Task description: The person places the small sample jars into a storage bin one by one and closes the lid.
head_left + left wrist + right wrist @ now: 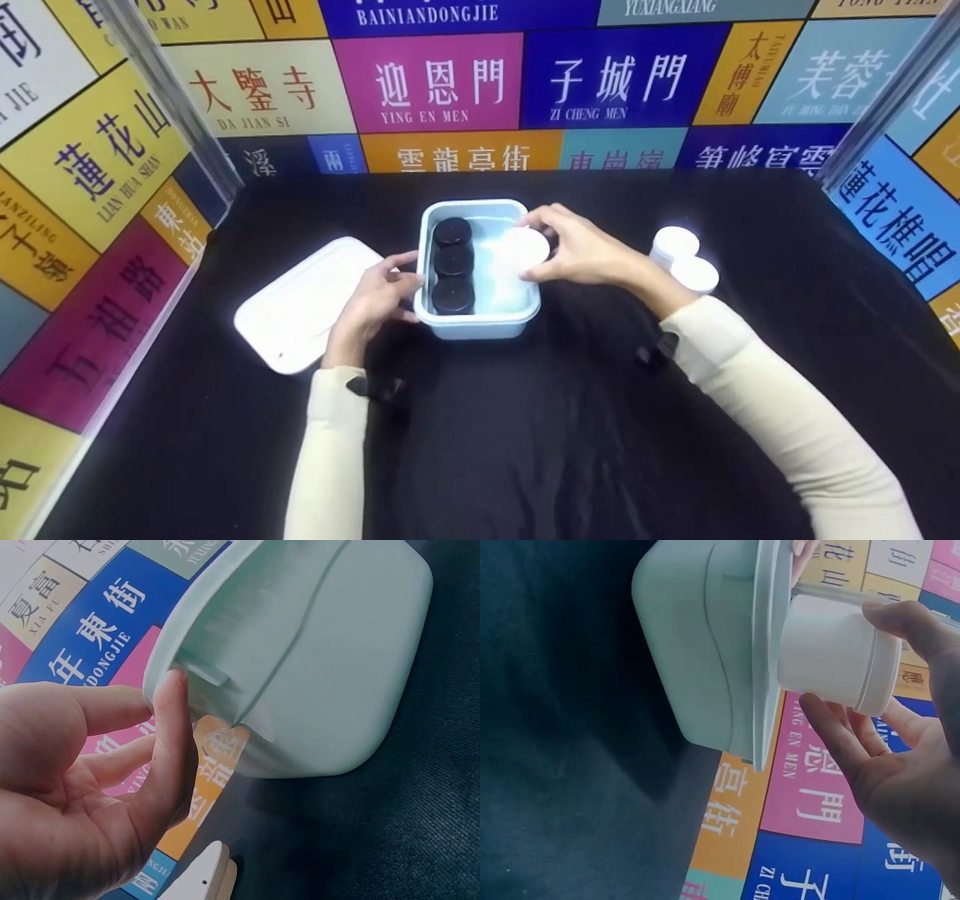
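Note:
A pale blue-green rectangular container [480,328] stands on the black cloth. Along its left side sit three black-lidded jars [453,261] in a row. My left hand [373,298] holds the container's left rim; in the left wrist view, thumb and finger pinch that rim [161,667]. Over the container's right half, my right hand [581,247] grips a white jar [525,251] between thumb and fingers. The right wrist view shows this white jar [829,652] upright relative to the container, its base at about the rim's level.
Two more white jars [694,275] stand close together to the right, behind the right forearm. A white lid [300,307] lies flat left of the container, partly behind the left hand. Panels with Chinese lettering [427,82] wall the table's back and sides.

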Demonstrator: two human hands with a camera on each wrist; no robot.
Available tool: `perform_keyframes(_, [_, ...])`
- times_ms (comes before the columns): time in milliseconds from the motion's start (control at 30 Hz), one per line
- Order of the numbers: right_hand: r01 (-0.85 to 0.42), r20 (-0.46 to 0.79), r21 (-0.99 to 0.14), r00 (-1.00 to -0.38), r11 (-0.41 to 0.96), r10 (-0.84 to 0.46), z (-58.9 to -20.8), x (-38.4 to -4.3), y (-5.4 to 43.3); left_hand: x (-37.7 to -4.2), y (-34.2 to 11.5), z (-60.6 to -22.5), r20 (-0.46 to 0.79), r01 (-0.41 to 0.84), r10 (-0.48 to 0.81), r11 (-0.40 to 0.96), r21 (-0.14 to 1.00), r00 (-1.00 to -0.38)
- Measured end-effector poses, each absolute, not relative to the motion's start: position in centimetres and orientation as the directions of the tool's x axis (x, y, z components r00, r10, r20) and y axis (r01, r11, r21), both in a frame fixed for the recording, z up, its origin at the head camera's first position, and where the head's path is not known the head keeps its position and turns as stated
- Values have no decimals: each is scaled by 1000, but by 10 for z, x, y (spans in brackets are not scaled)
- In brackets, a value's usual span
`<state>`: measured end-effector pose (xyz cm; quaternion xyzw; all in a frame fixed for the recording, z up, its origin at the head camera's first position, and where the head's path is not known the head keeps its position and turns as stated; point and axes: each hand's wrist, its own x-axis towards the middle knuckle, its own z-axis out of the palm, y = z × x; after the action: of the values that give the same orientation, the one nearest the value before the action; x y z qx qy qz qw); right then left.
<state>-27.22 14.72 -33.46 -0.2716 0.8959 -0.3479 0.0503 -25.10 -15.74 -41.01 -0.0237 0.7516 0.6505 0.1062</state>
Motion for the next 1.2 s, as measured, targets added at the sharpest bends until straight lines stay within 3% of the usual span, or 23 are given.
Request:
perform_keyframes(567, [-563,-62,-487,-740,668,-669,-346,-288,106,-250,-157,-413,-198,-182,107,144,973,-974])
perform_keyframes(867, [-573,-185,-404,-712,713,-677,-356,-285,96,-251,-157,-412,-200,-183,111,149,972,-974])
perform_keyframes(1200, [-610,-214,-355,-685,709,-696,-360,-284,93,-252,-158,-410,-198,-181,111,143,973,-974])
